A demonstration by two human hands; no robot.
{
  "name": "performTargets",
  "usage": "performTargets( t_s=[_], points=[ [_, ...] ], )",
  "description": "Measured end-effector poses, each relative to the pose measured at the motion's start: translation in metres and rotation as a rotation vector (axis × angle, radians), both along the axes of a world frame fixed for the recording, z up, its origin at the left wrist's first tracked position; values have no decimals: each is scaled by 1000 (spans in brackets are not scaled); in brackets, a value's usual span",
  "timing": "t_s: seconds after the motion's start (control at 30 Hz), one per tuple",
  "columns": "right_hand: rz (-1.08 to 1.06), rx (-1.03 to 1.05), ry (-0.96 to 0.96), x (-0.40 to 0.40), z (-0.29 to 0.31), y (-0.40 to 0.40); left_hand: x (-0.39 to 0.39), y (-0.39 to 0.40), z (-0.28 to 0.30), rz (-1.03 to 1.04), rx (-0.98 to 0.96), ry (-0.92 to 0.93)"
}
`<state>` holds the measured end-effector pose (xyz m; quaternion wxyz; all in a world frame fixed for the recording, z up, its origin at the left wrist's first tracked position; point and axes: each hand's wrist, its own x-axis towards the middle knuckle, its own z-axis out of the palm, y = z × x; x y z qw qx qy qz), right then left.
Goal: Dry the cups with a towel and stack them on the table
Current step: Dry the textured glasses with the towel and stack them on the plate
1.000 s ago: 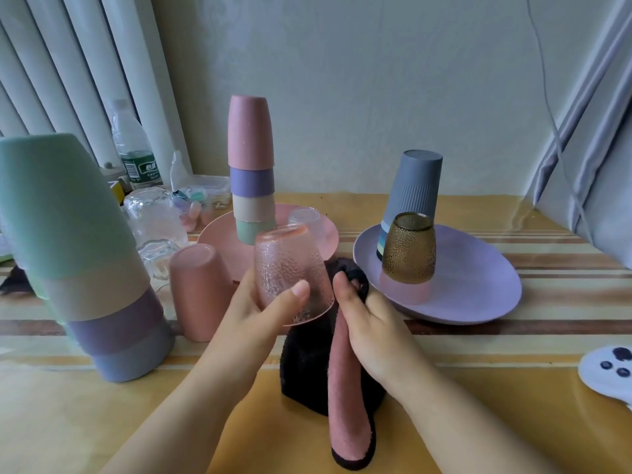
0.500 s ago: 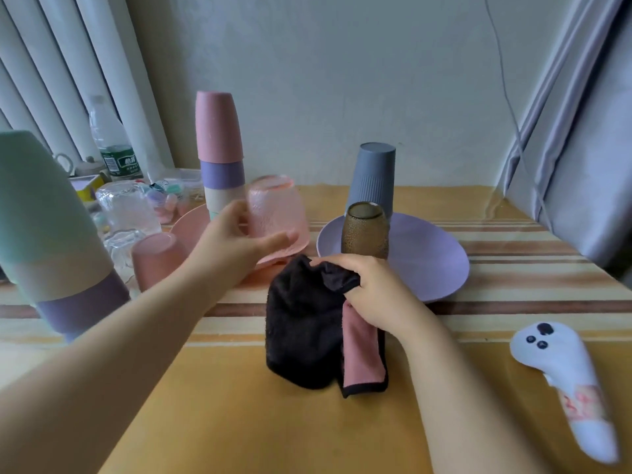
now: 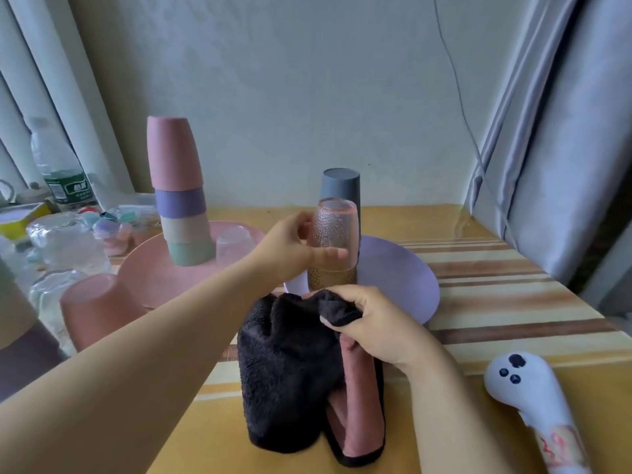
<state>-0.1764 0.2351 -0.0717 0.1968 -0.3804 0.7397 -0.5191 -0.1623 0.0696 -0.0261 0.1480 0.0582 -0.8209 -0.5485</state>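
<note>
My left hand (image 3: 290, 249) is curled round the pink textured glass (image 3: 333, 234), thumb across its near side and fingers behind it, holding it upside down over the amber glass (image 3: 331, 278). The pink glass sleeves down over the amber one, whose lower part shows just below my thumb. Both stand on the purple plate (image 3: 403, 278), which lies under and to the right of that hand. Directly behind the pink glass rises the grey cup (image 3: 340, 184).

My right hand (image 3: 371, 323) sits nearer me, just below the glasses, its fingers and thumb pinching a fold of the black and pink towel (image 3: 294, 371). The rest of the towel hangs down from that hand onto the worktop (image 3: 513, 302).

Left of my left hand, on the pink plate (image 3: 150, 278), stands a stack of upturned cups (image 3: 179, 193), pink on top.
</note>
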Motion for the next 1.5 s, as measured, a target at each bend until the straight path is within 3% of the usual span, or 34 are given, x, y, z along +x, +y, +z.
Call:
performTargets(
  t_s=[0.23,0.5,0.63,0.73,0.87,1.13,1.27,1.5],
  points=[
    [-8,-28,-18,0,0,1,-1,0,-19,-22,111,-18],
    [-31,-2,-11,2,1,-2,8,-3,-17,1,35,-23],
    [-31,-2,0,2,0,-4,32,-31,-25,497,-15,144],
    [-41,-7,1,5,0,-8,45,-60,-36,716,-135,62],
    [-81,-13,21,10,-3,-17,43,-80,-44,634,-266,-191],
    [-111,21,42,11,-6,-22,12,-93,-49,584,-101,-297],
    [-120,7,37,10,-6,-23,10,-94,-51,594,-71,-256],
    [-165,-16,30,13,-5,-24,39,-67,-25,562,58,2]
  ],
)
